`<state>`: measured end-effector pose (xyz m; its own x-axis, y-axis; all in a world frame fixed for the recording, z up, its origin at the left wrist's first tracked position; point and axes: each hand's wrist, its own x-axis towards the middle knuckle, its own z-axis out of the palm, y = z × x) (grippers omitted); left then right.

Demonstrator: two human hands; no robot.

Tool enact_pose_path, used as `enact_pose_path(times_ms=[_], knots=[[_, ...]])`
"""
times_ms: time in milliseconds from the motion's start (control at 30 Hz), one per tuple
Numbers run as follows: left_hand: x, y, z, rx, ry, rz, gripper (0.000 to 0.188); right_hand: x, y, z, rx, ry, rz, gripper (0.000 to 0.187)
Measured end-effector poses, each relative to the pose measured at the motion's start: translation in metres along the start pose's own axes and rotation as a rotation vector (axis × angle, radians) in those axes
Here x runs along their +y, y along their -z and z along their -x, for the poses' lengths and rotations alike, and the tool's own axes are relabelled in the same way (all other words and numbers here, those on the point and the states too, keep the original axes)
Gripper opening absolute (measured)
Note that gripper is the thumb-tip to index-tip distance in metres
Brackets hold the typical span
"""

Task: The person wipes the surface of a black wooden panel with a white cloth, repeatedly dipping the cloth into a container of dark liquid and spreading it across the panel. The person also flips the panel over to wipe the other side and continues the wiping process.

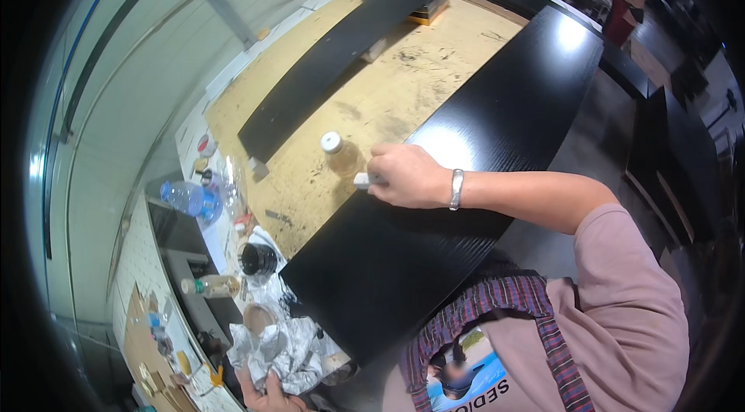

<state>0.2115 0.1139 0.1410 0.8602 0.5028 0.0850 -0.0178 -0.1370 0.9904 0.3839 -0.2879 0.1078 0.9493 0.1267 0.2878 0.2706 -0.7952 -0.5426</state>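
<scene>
Black panel [500, 125], mid-frame: long axis lower left to upper right, extends lower right of the nearer right hand [411, 175]; satin, faint grain. Crumpled silver sheet [291, 350] lower left, left hand [273, 395] at it; can't tell grip. Right fingers [382, 193] clamped on small pale block [362, 181] at panel's upper-left edge.

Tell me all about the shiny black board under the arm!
The black board is long, flat and wood-like, with fine grain and bright reflections. It lies slantwise along the near side of the yellowish table. The right hand, holding a pale block, is at its far edge; contact is unclear.
</scene>
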Motion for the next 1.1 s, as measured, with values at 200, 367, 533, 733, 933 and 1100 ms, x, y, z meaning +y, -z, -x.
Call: enact_pose_path(times_ms=[200, 367, 533, 733, 933, 1100], knots=[[0.023, -0.014, 0.015, 0.066, -0.107, -0.092, 0.068, 0.116, 0.069, -0.001, 0.117, -0.171, 0.231, 0.019], [0.059, -0.074, 0.045, 0.080, -0.191, -0.176, 0.064, 0.243, 0.158, 0.004, 0.221, -0.339, 0.365, 0.025], [0.077, -0.169, 0.087, -0.003, -0.317, -0.347, 0.059, 0.373, 0.242, 0.001, 0.263, -0.438, 0.415, 0.023], [0.091, -0.334, 0.136, -0.271, -0.360, -0.321, 0.043, 0.513, 0.340, 0.007, 0.367, -0.475, 0.462, 0.025], [0.078, -0.511, 0.136, -0.659, -0.421, -0.505, 0.049, 0.533, 0.348, 0.006, 0.471, -0.298, 0.440, 0.022], [0.046, -0.609, 0.149, -0.627, -0.872, -0.907, 0.049, 0.484, 0.315, 0.021, 0.215, 0.075, 0.212, 0.021]])
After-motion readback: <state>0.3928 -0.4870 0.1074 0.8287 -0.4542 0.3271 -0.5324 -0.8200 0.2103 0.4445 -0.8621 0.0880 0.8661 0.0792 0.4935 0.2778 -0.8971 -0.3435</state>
